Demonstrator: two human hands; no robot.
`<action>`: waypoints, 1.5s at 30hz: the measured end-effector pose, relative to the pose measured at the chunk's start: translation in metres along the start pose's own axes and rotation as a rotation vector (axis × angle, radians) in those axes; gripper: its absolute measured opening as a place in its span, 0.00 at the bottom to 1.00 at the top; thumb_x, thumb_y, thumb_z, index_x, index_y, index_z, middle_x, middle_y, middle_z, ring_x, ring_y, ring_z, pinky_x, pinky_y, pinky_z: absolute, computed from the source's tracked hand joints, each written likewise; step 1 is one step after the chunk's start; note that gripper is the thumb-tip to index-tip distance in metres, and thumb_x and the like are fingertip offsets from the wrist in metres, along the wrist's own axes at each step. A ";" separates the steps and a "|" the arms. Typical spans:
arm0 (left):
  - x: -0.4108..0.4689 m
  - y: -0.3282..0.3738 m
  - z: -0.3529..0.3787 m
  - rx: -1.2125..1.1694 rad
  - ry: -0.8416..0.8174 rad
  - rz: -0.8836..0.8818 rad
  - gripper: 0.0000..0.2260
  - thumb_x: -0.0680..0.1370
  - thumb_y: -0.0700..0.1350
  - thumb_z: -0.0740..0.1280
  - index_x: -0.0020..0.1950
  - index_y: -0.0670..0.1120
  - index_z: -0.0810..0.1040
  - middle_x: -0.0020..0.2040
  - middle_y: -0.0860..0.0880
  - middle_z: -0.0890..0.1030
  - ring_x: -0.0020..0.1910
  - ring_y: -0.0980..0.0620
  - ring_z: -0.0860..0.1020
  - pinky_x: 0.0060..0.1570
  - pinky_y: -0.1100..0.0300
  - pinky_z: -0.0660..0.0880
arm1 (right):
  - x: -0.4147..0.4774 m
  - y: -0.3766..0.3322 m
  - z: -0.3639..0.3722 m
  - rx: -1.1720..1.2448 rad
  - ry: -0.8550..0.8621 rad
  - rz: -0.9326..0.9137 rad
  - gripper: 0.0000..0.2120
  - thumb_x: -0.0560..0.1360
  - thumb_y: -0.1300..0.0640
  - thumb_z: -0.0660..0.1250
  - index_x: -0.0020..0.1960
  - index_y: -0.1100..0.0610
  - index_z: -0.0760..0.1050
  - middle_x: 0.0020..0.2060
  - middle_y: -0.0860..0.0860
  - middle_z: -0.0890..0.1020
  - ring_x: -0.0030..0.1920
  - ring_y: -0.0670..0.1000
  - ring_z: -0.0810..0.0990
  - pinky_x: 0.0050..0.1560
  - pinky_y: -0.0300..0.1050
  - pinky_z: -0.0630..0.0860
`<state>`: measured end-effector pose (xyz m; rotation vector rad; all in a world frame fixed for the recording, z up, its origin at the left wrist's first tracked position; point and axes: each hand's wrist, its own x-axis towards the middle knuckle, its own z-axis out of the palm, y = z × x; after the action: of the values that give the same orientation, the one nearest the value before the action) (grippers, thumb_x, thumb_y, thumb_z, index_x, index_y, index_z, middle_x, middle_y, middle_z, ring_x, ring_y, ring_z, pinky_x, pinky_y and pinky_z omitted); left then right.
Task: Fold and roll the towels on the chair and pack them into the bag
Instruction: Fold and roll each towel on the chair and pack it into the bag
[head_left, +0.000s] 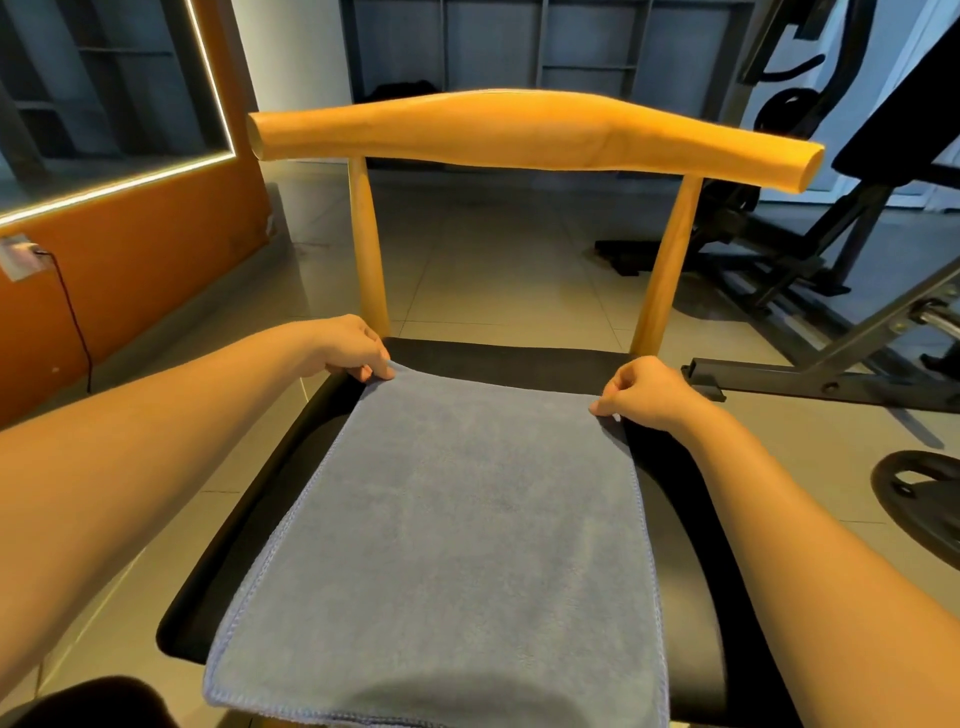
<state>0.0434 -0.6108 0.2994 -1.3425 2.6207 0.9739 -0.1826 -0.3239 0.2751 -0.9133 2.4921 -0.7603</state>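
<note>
A grey-blue towel (457, 540) lies spread flat over the black seat of a wooden chair (691, 525), its near edge hanging past the seat's front. My left hand (348, 351) pinches the towel's far left corner. My right hand (641, 392) pinches the far right corner. Both corners sit close to the seat's back edge, near the two backrest posts. No bag is in view.
The chair's curved wooden backrest (519, 132) stands just beyond my hands. An orange wall panel (119, 260) with a cable is at the left. A black weight bench frame (810, 291) and a weight plate (924, 499) lie on the tiled floor at the right.
</note>
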 end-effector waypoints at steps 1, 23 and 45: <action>0.001 -0.002 -0.001 -0.001 -0.005 0.007 0.08 0.79 0.44 0.72 0.40 0.45 0.81 0.47 0.44 0.82 0.50 0.46 0.79 0.43 0.58 0.75 | 0.000 -0.001 -0.002 0.010 -0.023 0.005 0.14 0.76 0.54 0.75 0.47 0.66 0.81 0.40 0.61 0.81 0.45 0.57 0.81 0.40 0.44 0.77; 0.007 0.023 -0.010 -0.327 0.361 0.149 0.04 0.78 0.43 0.72 0.47 0.43 0.83 0.43 0.43 0.82 0.38 0.50 0.82 0.28 0.66 0.76 | 0.003 -0.014 -0.023 0.630 0.381 0.077 0.04 0.80 0.62 0.70 0.53 0.61 0.81 0.40 0.57 0.86 0.35 0.53 0.86 0.31 0.42 0.81; -0.181 -0.047 0.011 -0.522 0.352 0.442 0.03 0.82 0.41 0.67 0.53 0.44 0.81 0.43 0.47 0.86 0.40 0.50 0.86 0.37 0.63 0.82 | -0.171 -0.021 -0.030 0.569 0.366 -0.076 0.03 0.79 0.63 0.70 0.51 0.62 0.82 0.40 0.59 0.87 0.39 0.57 0.87 0.37 0.47 0.81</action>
<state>0.1890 -0.4947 0.3224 -1.0970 3.1569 1.7226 -0.0655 -0.2111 0.3387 -0.7034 2.3115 -1.6787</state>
